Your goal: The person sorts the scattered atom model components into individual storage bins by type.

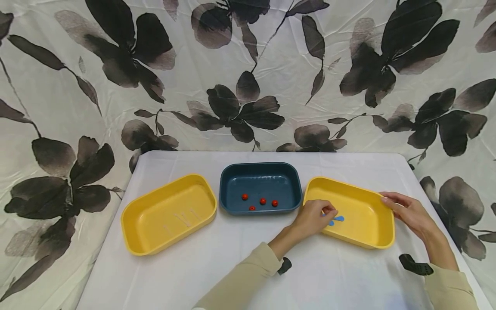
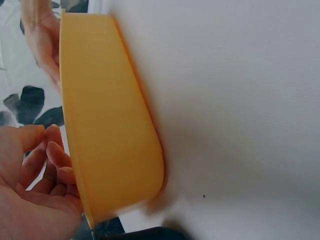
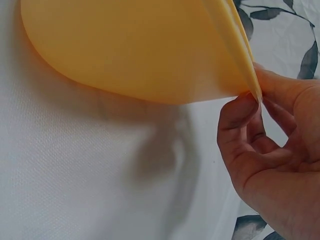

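My right hand point(image 1: 411, 214) pinches the right end rim of the right-hand yellow tray point(image 3: 125, 45), thumb on one side and fingers on the other. Over that tray's left end is my left hand point(image 1: 314, 216), its fingers bent and the thumb and index tips close together. Small blue drop-shaped pieces point(image 1: 339, 218) lie beside and partly under those fingertips. In the left wrist view the left hand point(image 2: 37, 185) is at the tray's rim; whether anything is between its fingertips cannot be made out.
A dark blue tray point(image 1: 260, 168) with several red beads point(image 1: 262, 201) stands at the back middle. Left of it, another yellow tray point(image 1: 155, 245) holds several thin, clear sticks point(image 1: 182, 219). All stand on a white-covered table point(image 1: 162, 280); a floral cloth point(image 1: 294, 86) hangs behind.
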### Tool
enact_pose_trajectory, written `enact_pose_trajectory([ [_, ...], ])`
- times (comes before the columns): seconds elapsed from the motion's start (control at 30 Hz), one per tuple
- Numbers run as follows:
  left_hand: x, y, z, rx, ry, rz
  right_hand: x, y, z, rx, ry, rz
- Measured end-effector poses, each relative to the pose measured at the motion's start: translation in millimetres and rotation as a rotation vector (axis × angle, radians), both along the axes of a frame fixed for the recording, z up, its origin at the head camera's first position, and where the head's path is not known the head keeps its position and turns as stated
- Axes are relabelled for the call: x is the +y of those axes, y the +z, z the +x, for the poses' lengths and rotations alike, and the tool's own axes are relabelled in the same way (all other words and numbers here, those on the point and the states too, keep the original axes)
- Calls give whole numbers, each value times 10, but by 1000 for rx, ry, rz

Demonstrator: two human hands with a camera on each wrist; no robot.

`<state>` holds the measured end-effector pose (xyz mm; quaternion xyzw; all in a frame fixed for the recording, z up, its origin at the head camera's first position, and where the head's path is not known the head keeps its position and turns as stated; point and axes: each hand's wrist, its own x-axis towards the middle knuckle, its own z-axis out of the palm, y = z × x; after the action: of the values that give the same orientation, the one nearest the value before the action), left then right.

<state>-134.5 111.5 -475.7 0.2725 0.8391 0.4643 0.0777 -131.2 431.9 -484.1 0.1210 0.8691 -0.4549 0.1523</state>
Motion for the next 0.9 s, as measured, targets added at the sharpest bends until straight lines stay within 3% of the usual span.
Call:
enact_pose_trajectory([
  [0.3,-160,25,71,-14,0,49,-18,-2,6,-5,11,46],
  [0.9,-581,66,209,-108,44,137,-173,84,61,106,17,132],
])
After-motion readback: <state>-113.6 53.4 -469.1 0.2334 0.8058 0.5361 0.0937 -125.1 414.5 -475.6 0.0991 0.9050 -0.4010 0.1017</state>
